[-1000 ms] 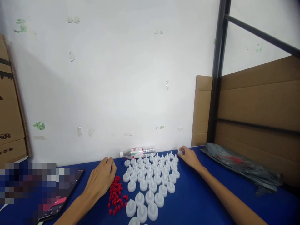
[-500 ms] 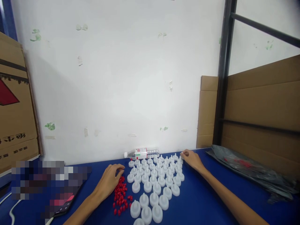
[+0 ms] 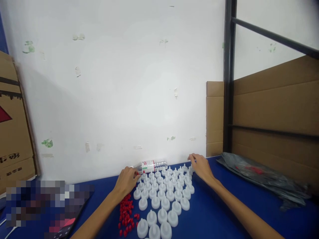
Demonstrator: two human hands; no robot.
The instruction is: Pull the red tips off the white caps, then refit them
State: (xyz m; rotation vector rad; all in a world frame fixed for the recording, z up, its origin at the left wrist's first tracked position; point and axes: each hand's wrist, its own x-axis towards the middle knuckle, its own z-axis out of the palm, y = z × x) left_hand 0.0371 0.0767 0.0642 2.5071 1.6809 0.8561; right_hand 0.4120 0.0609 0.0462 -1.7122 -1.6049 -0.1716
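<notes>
Head view: left hand [image 3: 126, 182] lies palm down on the blue table [image 3: 214, 215], fingers loosely curled, tips at the far-left corner of the block of white caps [image 3: 163, 196]; whether it pinches anything cannot be told. Right hand [image 3: 201, 167] rests at the block's far-right corner, fingers bent onto the end caps; grip not resolvable. Caps stand nozzle-up in close rows, touching or nearly so, between the two hands. Red plugs [image 3: 126, 214] lie in a loose heap just left of the block, beside the left wrist. Clear water bottle [image 3: 151, 165] lies on its side just behind the block, against the white wall [image 3: 119, 86]. Grey plastic bag [image 3: 259, 174] lies well right of the block. Brown cardboard sheets [image 3: 274, 109] and a black metal post [image 3: 227, 76] stand behind the bag. Cardboard box [image 3: 12, 126] stands far left of the block; a dark tablet [image 3: 63, 225] lies near it.
</notes>
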